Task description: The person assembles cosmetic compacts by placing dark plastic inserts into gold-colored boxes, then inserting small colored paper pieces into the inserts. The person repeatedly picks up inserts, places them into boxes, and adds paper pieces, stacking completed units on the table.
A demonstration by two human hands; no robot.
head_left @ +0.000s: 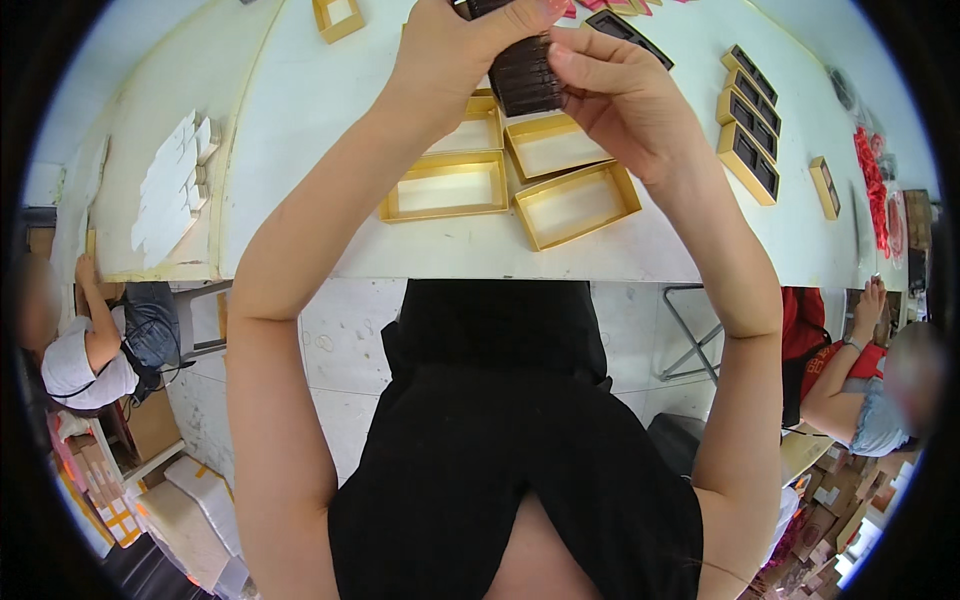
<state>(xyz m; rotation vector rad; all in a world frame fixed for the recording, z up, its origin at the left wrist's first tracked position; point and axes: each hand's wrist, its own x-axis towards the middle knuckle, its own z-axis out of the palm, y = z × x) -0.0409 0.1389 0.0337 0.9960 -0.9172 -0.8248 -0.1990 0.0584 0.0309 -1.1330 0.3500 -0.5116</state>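
Over the far part of the table, a stack of thin black plastic insert trays [525, 78] is held between my two hands. My left hand [455, 50] is closed around its left and upper side. My right hand [622, 98] pinches the stack's right edge between thumb and fingers. Beneath and nearer to me are several gold-rimmed boxes with pale insides: a box [447, 214] at the left, a tilted box [588, 232] at the right, and others behind them, partly covered by my hands and the trays.
On the right, gold boxes with black inserts [752, 165] form a row, with a small gold box [825, 188] beside them. Another gold box [340, 28] lies at far left. White folded pieces [172, 190] cover part of the left side. Two people sit at either side.
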